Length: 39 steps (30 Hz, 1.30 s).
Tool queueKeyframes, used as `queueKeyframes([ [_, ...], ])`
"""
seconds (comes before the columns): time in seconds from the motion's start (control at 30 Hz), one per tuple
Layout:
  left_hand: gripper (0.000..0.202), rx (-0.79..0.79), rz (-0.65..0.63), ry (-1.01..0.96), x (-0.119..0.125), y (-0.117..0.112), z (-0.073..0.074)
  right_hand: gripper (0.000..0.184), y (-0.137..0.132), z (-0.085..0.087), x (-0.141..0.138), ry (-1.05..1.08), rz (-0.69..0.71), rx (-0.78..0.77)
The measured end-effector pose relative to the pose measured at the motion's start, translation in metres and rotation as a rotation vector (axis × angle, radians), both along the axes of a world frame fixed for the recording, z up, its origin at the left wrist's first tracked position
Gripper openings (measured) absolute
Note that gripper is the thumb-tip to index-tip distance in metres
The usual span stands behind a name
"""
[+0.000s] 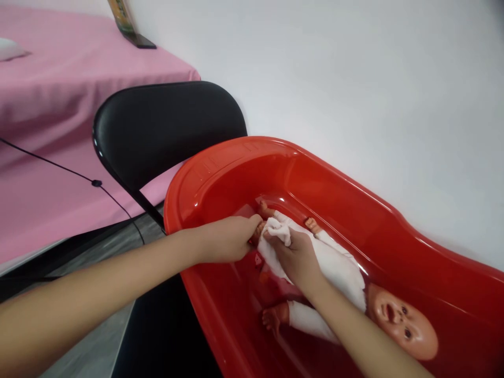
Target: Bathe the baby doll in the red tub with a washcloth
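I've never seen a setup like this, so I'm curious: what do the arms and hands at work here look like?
They are a person's, with nothing mechanical on them. The slim, tapering left forearm and right forearm are bare, with no sleeves in view. The ungloved left hand and ungloved right hand show no rings, and no watches, cables or markings are visible.

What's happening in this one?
A person is handling a doll that lies on its back in a red tub. Their left hand holds one of its feet, while the fingers of the right hand pinch a bunched white cloth close beside that foot. The doll's head lies toward the right of the picture. A black chair stands by the tub's far end, in front of a pink cloth-covered surface.
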<state>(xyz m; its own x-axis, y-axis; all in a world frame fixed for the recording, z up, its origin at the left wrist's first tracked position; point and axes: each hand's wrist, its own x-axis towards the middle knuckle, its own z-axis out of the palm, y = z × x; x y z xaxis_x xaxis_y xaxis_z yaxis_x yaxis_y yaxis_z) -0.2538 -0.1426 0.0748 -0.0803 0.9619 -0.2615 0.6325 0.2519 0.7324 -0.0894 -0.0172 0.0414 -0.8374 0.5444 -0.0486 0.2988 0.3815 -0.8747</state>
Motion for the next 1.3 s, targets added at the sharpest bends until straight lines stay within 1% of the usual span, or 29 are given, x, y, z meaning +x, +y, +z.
queueKeyframes([
  [0.03, 0.013, -0.02, 0.012, -0.007, 0.0, 0.0, 0.0, 0.039, 0.002, -0.001, 0.001, 0.008, -0.004, 0.012],
  [0.1, 0.017, -0.036, 0.044, -0.001, 0.002, 0.001, 0.001, 0.039, 0.004, -0.002, 0.001, 0.054, -0.017, 0.007],
  [0.2, 0.022, -0.047, 0.081, 0.074, 0.004, 0.003, 0.002, 0.039, 0.005, -0.001, 0.001, 0.095, -0.047, -0.076],
  [0.27, 0.024, -0.057, 0.082, 0.109, 0.006, 0.004, 0.004, 0.042, 0.006, 0.0, 0.003, 0.082, -0.054, -0.151],
  [0.43, 0.03, -0.054, 0.072, 0.12, 0.009, 0.004, 0.007, 0.051, 0.012, -0.003, 0.012, 0.03, -0.097, -0.234],
  [0.57, 0.037, -0.065, 0.102, 0.132, 0.01, 0.004, 0.008, 0.052, 0.016, -0.005, 0.02, 0.06, -0.116, -0.32],
  [0.67, 0.038, -0.063, 0.106, 0.152, 0.01, 0.005, 0.008, 0.05, 0.015, -0.005, 0.023, 0.052, -0.102, -0.249],
  [0.8, 0.04, -0.035, 0.085, 0.191, 0.013, 0.005, 0.005, 0.041, 0.011, -0.005, 0.022, 0.066, -0.042, -0.173],
  [0.97, 0.029, 0.033, 0.008, 0.245, 0.015, 0.003, 0.001, 0.041, 0.005, -0.001, 0.015, 0.06, -0.02, -0.163],
  [1.17, 0.023, 0.039, -0.047, 0.198, 0.012, 0.004, 0.004, 0.04, 0.001, -0.001, 0.012, 0.045, -0.003, -0.182],
  [1.3, 0.023, 0.03, -0.009, 0.083, 0.009, 0.005, 0.001, 0.039, -0.002, 0.001, 0.007, 0.036, -0.009, -0.137],
])
